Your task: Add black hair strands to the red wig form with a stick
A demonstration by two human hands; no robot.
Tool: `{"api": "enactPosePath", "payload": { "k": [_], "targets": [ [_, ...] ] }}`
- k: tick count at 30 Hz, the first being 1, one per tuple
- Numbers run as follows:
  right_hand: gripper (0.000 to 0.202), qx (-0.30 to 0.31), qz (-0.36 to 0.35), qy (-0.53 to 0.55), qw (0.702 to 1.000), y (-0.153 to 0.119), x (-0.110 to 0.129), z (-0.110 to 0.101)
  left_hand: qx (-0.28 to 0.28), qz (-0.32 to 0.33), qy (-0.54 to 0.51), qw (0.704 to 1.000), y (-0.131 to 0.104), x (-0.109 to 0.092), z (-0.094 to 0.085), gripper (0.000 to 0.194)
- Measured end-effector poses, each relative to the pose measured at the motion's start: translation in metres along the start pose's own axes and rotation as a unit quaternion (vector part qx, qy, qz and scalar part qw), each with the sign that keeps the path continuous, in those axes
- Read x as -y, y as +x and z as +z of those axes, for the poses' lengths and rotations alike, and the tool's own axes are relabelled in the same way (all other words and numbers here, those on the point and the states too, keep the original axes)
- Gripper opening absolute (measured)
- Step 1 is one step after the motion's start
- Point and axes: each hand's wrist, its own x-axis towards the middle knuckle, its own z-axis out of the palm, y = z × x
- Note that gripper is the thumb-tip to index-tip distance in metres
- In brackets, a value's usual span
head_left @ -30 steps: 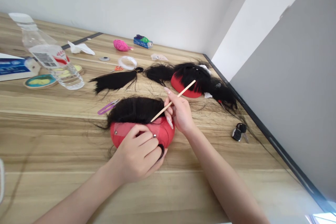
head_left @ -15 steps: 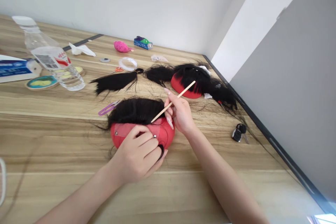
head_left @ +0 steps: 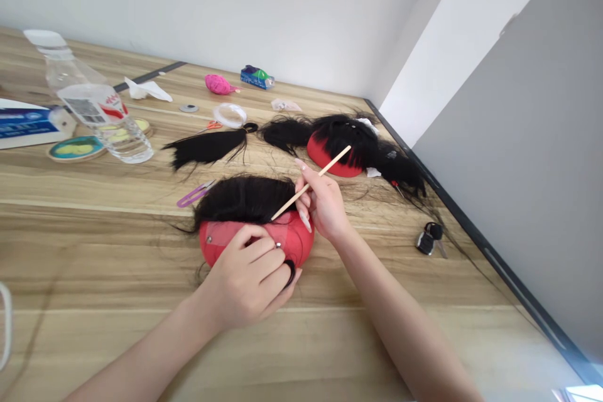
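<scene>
A red dome-shaped wig block (head_left: 304,235) lies on the table in front of me, with black hair (head_left: 245,198) covering its far side. Pale mesh (head_left: 221,232), held by silver pins, runs along the hair's near edge. My left hand (head_left: 252,276) rests on the block with curled fingers, closed on a lock of black hair (head_left: 290,271) that loops out between them. Between the fingers of my right hand (head_left: 323,201) is a thin wooden stick (head_left: 325,168), slanting down to the hair's edge. Whether its lower tip carries a hook is too small to tell.
Behind sits another red block (head_left: 332,160) with black hair. A tied hair bundle (head_left: 207,149), purple thread snips (head_left: 193,196), clear tape roll (head_left: 229,115) and orange-handled scissors (head_left: 214,125) lie nearby. Left stands a water bottle (head_left: 101,100); right lie keys (head_left: 428,239).
</scene>
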Motion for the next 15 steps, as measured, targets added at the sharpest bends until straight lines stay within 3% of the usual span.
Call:
{"api": "enactPosePath", "payload": {
  "k": [15],
  "targets": [
    [0.039, -0.003, -0.004, 0.009, 1.000, 0.0000, -0.0007, 0.0007, 0.002, 0.001, -0.001, 1.000, -0.0008, 0.0003, 0.0013, 0.026]
  ]
}}
